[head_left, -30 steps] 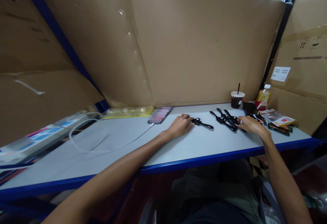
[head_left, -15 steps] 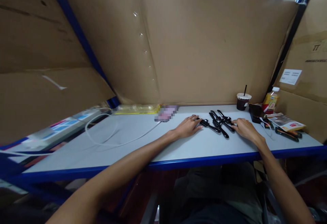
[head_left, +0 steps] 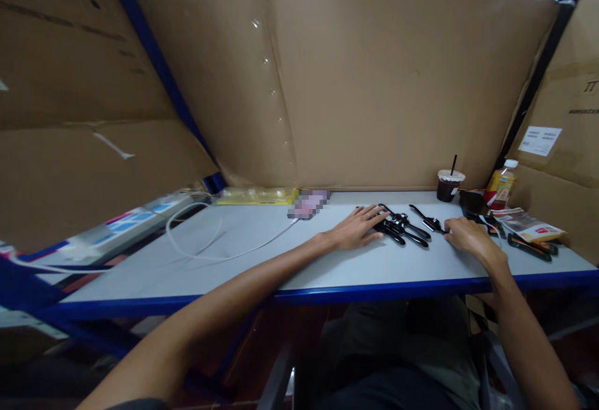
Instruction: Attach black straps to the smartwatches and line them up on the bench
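Several black two-handled tools that look like spokeshaves lie on the white table. My left hand (head_left: 358, 229) rests palm down at the left of a cluster of spokeshaves (head_left: 397, 226), its fingers stretched out over the nearest one and touching it. To the right of the cluster, a single spokeshave (head_left: 433, 224) lies slanted, apart from the others. My right hand (head_left: 469, 236) has its fingers closed around the near end of that spokeshave's handle. Part of the handle is hidden by the fingers.
Behind the right hand stand a lidded cup with a straw (head_left: 449, 186) and a bottle (head_left: 501, 185). A packet (head_left: 528, 224) lies at the far right. Left of my hands are a phone (head_left: 309, 204) on a white cable (head_left: 243, 256), clear packaging (head_left: 257, 196) and a power strip (head_left: 135, 226). Cardboard walls surround the table.
My right hand has moved right, drawing one spokeshave away from the cluster. My left hand has slid slightly right, further over the remaining spokeshaves, which now lie closer together.
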Available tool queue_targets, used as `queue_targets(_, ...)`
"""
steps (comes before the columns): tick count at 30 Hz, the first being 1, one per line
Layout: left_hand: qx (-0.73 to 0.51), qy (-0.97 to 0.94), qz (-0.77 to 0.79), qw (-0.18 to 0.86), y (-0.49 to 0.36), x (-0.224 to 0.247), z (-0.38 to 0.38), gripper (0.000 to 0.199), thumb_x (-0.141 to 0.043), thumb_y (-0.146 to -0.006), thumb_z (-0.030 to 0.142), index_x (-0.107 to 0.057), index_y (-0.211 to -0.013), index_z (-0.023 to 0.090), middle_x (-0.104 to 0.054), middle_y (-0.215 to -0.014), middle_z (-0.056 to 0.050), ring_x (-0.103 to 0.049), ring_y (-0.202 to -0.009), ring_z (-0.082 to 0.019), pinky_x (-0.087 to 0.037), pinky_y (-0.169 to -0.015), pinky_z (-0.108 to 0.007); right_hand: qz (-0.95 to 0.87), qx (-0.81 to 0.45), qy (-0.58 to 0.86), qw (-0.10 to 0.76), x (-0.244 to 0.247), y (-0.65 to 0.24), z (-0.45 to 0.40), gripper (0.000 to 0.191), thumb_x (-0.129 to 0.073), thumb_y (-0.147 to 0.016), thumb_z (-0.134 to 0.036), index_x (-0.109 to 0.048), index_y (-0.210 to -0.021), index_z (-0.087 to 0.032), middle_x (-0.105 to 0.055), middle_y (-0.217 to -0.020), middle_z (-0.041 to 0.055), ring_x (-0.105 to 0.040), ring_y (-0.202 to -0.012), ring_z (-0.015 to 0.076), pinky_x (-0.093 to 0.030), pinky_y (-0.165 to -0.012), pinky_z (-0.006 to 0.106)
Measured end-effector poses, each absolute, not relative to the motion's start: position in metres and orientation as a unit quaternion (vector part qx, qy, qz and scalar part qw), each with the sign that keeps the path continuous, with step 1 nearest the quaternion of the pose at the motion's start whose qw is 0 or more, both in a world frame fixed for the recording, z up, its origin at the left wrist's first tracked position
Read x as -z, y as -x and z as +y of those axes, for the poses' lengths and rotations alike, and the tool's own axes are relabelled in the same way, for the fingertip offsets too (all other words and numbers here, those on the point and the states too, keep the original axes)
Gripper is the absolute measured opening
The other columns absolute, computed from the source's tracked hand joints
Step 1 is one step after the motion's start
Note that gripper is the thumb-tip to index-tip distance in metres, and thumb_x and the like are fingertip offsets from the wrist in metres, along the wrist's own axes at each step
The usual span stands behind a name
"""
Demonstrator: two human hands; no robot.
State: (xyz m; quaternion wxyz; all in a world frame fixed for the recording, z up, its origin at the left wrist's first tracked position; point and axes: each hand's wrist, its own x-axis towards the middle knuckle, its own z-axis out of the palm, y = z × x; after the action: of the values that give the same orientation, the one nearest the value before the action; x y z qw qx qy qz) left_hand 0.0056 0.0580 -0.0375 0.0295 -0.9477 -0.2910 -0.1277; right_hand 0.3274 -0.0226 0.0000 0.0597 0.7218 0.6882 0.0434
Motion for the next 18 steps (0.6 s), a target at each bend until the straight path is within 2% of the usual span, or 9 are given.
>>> queue_targets(3, 0.098, 0.963, -0.25, 0.021, -0.026, 0.026, 0.062, 0.064, -0.037, -0.105, 0.054, -0.022, -0.163, 0.029, -0.025, -0.168, -0.011, -0.018, -0.157, -0.031, -0.018, -0.124, -0.057, 0.675, -0.025, -0.734, 0.073, -0.007, -0.335, -0.029, 0.034, -0.051, -0.088, -0.016, -0.071, -0.116, -0.016, -0.069, -0.121, 0.0203, -0.068, -0.106, 0.0323, -0.042, -0.073, 0.034)
queue_targets(7, 0.081, 0.974, -0.21, 0.01, -0.053, 0.022, 0.079, 0.061, -0.038, -0.105, 0.055, -0.03, -0.16, 0.031, -0.019, -0.17, -0.012, -0.02, -0.156, -0.035, -0.021, -0.121, -0.061, 0.658, 0.016, -0.748, 0.083, -0.016, -0.339, -0.034, 0.036, -0.052, -0.081, -0.011, -0.073, -0.11, -0.014, -0.073, -0.101, 0.018, -0.072, -0.083, 0.0253, -0.042, -0.066, 0.03)
queue_targets(9, 0.081, 0.976, -0.202, 0.005, -0.061, 0.027, 0.086, 0.059, -0.038, -0.104, 0.057, -0.038, -0.157, 0.03, -0.022, -0.169, -0.013, -0.025, -0.154, -0.036, -0.025, -0.119, -0.06, 0.657, 0.037, -0.747, 0.091, -0.018, -0.339, -0.035, 0.035, -0.053, -0.08, -0.013, -0.074, -0.108, -0.013, -0.073, -0.087, 0.0148, -0.071, -0.075, 0.0229, -0.042, -0.063, 0.028)
queue_targets(11, 0.093, 0.975, -0.2, 0.003, -0.065, 0.034, 0.091, 0.056, -0.035, -0.106, 0.056, -0.046, -0.153, 0.029, -0.033, -0.165, -0.013, -0.037, -0.149, -0.033, -0.03, -0.117, -0.055, 0.657, 0.047, -0.748, 0.088, -0.018, -0.339, -0.034, 0.032, -0.055, -0.081, -0.017, -0.074, -0.106, -0.012, -0.072, -0.08, 0.0127, -0.07, -0.071, 0.0216, -0.043, -0.063, 0.027)
queue_targets(14, 0.121, 0.971, -0.206, 0.013, -0.068, 0.043, 0.094, 0.052, -0.029, -0.108, 0.052, -0.049, -0.15, 0.029, -0.048, -0.156, -0.011, -0.052, -0.138, -0.027, -0.036, -0.114, -0.047, 0.653, 0.036, -0.754, 0.068, -0.016, -0.339, -0.032, 0.029, -0.056, -0.082, -0.021, -0.075, -0.103, -0.013, -0.073, -0.09, 0.0142, -0.07, -0.071, 0.0201, -0.044, -0.062, 0.026)
queue_targets(18, 0.139, 0.955, -0.261, 0.033, -0.071, 0.049, 0.098, 0.049, -0.028, -0.109, 0.046, -0.053, -0.147, 0.027, -0.054, -0.151, -0.01, -0.054, -0.135, -0.025, -0.039, -0.112, -0.043, 0.651, 0.015, -0.757, 0.053, -0.013, -0.341, -0.031, 0.027, -0.058, -0.078, -0.016, -0.076, -0.099, -0.014, -0.072, -0.105, 0.0175, -0.07, -0.076, 0.0202, -0.046, -0.064, 0.026)
